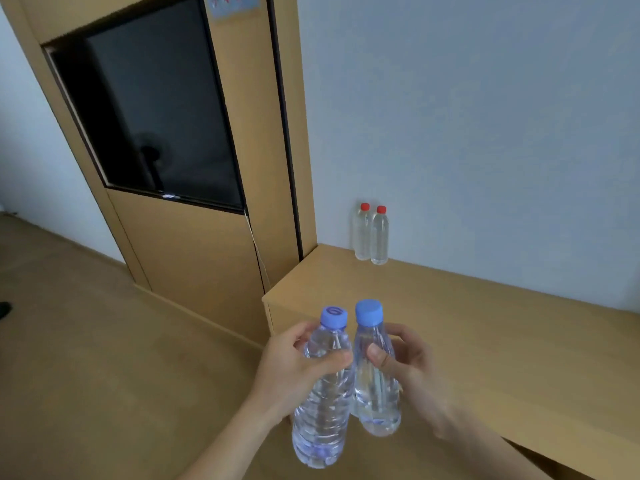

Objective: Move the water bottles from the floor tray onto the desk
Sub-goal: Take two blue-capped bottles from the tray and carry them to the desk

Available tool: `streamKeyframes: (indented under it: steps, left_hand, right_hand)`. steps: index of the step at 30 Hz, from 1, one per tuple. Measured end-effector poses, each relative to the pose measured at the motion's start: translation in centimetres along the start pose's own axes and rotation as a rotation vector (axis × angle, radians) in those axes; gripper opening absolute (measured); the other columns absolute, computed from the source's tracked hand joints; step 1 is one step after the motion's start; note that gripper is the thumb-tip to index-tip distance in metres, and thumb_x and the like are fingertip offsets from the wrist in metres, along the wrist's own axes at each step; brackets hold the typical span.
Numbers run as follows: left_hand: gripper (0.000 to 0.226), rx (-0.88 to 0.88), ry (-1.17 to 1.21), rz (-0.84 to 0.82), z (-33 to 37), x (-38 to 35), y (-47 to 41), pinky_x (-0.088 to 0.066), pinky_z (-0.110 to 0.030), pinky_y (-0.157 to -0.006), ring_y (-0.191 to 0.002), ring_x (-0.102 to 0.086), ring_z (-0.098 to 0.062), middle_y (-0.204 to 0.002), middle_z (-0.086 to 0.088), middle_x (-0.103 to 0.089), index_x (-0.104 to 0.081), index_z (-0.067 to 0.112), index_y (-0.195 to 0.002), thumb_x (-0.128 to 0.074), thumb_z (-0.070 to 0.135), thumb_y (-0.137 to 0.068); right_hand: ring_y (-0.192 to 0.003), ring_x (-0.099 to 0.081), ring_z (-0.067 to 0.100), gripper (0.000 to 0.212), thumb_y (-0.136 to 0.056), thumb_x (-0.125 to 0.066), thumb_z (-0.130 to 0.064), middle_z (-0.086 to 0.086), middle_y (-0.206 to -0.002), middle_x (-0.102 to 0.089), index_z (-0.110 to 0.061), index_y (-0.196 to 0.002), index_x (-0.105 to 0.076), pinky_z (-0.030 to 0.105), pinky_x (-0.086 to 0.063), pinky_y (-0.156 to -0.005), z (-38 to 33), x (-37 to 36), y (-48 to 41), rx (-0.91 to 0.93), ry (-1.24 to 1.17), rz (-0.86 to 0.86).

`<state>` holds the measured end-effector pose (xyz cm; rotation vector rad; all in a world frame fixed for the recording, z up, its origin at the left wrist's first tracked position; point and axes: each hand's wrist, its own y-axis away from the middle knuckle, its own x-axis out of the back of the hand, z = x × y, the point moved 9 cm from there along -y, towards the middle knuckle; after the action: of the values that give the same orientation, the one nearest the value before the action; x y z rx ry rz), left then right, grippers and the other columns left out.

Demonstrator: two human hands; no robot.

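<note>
Aloft, left bottle (pixel 323 407) in left hand (pixel 289 372), right bottle (pixel 375 396) in right hand (pixel 414 370)

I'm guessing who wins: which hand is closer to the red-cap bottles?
Right hand: at the edge of the desk, before the red-cap bottles; left hand is farther, off the desk.

Clear glossy plastic bottles (pixel 323 403), matt wood-look desk (pixel 485 323), glossy dark screen (pixel 152 109)

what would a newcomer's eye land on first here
Low in the middle, the left hand grips the left blue-capped bottle and the right hand grips the right blue-capped bottle, side by side near the desk's front corner. Behind them, two red-capped bottles stand together on the desk by the wall. A dark screen fills the wooden panel at upper left.
</note>
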<state>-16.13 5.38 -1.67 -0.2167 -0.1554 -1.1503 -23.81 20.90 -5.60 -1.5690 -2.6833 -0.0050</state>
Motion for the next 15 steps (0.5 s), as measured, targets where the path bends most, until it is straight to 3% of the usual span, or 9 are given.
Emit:
streamKeyframes:
  steps: [2, 5, 8, 12, 15]
  left_hand:
    - [0.043, 0.006, -0.013, 0.006, -1.0, -0.4, -4.7, -0.052, -0.038, -0.086, -0.091, -0.068, -0.022, -0.092, -0.001, -0.075, -0.073, 0.022, -0.090, -0.083, 0.037, -0.051]
    - [0.043, 0.009, -0.057, 0.029, -2.3, -0.9, -12.1, -0.051, -0.033, -0.086, -0.090, -0.068, -0.016, -0.092, 0.004, -0.075, -0.073, 0.026, -0.091, -0.085, 0.037, -0.051]
    - [0.053, 0.029, -0.138, 0.017, -3.2, -1.6, -19.6, -0.051, -0.035, -0.089, -0.092, -0.068, -0.014, -0.096, 0.003, -0.074, -0.071, 0.029, -0.096, -0.083, 0.045, -0.047]
    - [0.053, 0.051, -0.178, -0.002, -4.7, -2.5, -28.7, -0.051, -0.030, -0.089, -0.094, -0.067, -0.005, -0.098, 0.012, -0.074, -0.067, 0.034, -0.096, -0.081, 0.044, -0.046]
    - [0.052, 0.073, -0.194, -0.061, -6.6, -3.7, -34.9, -0.051, -0.032, -0.090, -0.095, -0.066, -0.004, -0.098, 0.012, -0.073, -0.067, 0.031, -0.098, -0.078, 0.045, -0.049]
  right_hand:
    - [-0.083, -0.071, 0.020, 0.046, -0.053, -0.075, -0.055, -0.003, -0.093, -0.076, -0.038, -0.095, -0.066, 0.034, -0.056, -0.074, 0.7, 1.0, -4.7, 0.011, 0.036, 0.032]
    - [-0.078, -0.069, 0.022, 0.031, -0.062, -0.072, -0.046, -0.005, -0.090, -0.075, -0.045, -0.092, -0.064, 0.033, -0.054, -0.074, 1.2, 2.4, -12.1, 0.038, 0.105, 0.025]
    - [-0.078, -0.066, 0.015, 0.031, -0.062, -0.072, -0.047, -0.009, -0.089, -0.074, -0.045, -0.091, -0.062, 0.025, -0.052, -0.071, 1.7, 3.8, -19.2, 0.038, 0.165, 0.029]
    - [-0.082, -0.068, 0.008, 0.036, -0.070, -0.074, -0.041, -0.014, -0.095, -0.071, -0.045, -0.101, -0.056, 0.031, -0.055, -0.078, 2.6, 5.2, -27.2, 0.031, 0.235, 0.022]
    - [-0.099, -0.062, 0.003, 0.042, -0.076, -0.071, -0.039, -0.018, -0.111, -0.061, -0.038, -0.114, -0.055, 0.034, -0.053, -0.088, 4.2, 6.1, -32.1, 0.002, 0.287, 0.078]
